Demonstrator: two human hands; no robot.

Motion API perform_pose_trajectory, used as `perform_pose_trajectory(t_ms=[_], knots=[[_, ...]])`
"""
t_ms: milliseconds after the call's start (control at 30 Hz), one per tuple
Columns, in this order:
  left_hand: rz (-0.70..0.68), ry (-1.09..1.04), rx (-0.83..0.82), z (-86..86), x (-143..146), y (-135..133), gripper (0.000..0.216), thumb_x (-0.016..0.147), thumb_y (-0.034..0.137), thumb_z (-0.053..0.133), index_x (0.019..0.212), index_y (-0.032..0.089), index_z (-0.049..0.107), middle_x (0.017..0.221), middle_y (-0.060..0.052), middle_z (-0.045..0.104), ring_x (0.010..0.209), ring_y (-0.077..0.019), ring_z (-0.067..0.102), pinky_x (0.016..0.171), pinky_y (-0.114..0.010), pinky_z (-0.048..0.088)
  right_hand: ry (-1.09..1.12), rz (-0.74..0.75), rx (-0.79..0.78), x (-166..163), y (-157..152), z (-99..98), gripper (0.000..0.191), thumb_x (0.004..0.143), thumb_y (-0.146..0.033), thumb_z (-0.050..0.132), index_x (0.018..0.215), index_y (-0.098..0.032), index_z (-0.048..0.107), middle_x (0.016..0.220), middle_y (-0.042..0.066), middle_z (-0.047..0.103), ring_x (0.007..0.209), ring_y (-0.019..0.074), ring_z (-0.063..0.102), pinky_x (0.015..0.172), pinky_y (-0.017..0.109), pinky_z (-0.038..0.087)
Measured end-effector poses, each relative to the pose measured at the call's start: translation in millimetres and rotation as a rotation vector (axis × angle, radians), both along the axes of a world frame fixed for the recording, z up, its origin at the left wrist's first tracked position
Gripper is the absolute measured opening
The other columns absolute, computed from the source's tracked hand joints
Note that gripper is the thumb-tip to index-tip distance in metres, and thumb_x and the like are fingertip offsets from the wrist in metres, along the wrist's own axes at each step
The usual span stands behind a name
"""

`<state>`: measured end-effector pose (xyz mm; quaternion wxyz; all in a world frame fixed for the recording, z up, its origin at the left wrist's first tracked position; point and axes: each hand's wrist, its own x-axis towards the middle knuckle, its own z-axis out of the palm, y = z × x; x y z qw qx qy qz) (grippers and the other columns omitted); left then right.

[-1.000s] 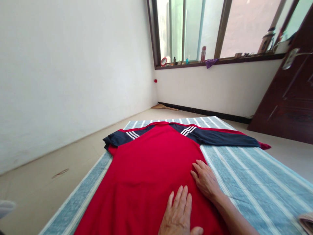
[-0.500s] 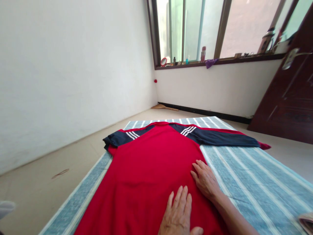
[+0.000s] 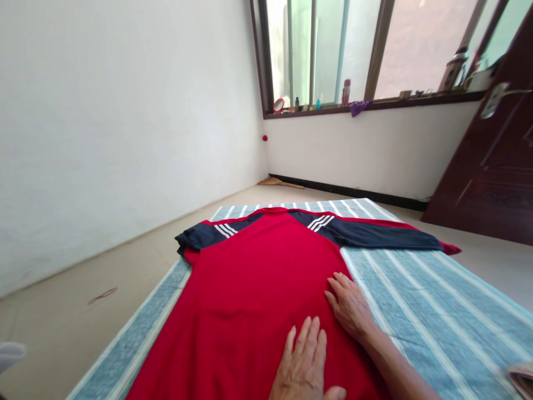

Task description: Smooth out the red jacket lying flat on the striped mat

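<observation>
A red jacket (image 3: pixel 258 278) with navy sleeves and white shoulder stripes lies spread out, its collar at the far end. Its right-hand sleeve (image 3: pixel 383 234) stretches out sideways to a red cuff, while the left-hand sleeve (image 3: pixel 208 236) looks folded under. My left hand (image 3: pixel 300 364) rests palm down on the lower part of the red body, fingers extended. Further up, at the jacket's right side edge, my right hand (image 3: pixel 350 305) lies flat with its fingers spread a little. Neither hand grips the cloth. The jacket's bottom hem is out of the frame.
Under the jacket is a blue-and-white striped sheet (image 3: pixel 433 300). A brown door (image 3: pixel 483 172) stands at the right. The windowsill (image 3: pixel 387 104) holds bottles, a mirror and a purple cloth. A broom (image 3: pixel 281 182) lies in the far corner. At the lower right edge is a partly visible folded item (image 3: pixel 523 378).
</observation>
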<state>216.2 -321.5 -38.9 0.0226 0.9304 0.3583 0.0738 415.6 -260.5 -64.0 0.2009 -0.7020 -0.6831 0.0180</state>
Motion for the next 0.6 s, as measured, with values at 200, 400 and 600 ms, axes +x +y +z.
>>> perform_pose_trajectory(t_ms=[200,400,600], knots=[[-0.002,-0.006,0.014,-0.1,0.0,-0.7,0.068,0.087,0.054,0.049,0.143,0.018,0.035,0.144,-0.011,0.039,0.132,-0.0272,0.038,0.106,-0.043,0.036,-0.006,0.001,0.01,-0.5,-0.4,1.2,0.04,0.09,-0.034,0.039,0.12,-0.015,0.059,0.133,0.014,0.051,0.127,0.025,0.043,0.106,0.038,0.032],[-0.003,-0.005,0.026,-3.4,-1.2,-0.4,0.067,0.088,0.055,0.047,0.143,0.017,0.035,0.145,-0.012,0.038,0.132,-0.0275,0.038,0.106,-0.044,0.036,-0.003,0.01,0.022,0.0,0.4,0.9,0.038,0.09,-0.033,0.04,0.118,-0.016,0.06,0.132,0.014,0.052,0.126,0.0249,0.044,0.106,0.038,0.033],[-0.009,0.003,0.02,-2.8,-0.8,0.0,0.066,0.089,0.056,0.043,0.141,0.015,0.039,0.144,-0.013,0.039,0.131,-0.0274,0.04,0.105,-0.043,0.037,-0.004,-0.003,0.019,0.2,0.5,-0.8,0.038,0.09,-0.034,0.041,0.119,-0.017,0.059,0.133,0.013,0.052,0.126,0.0243,0.043,0.106,0.038,0.033]])
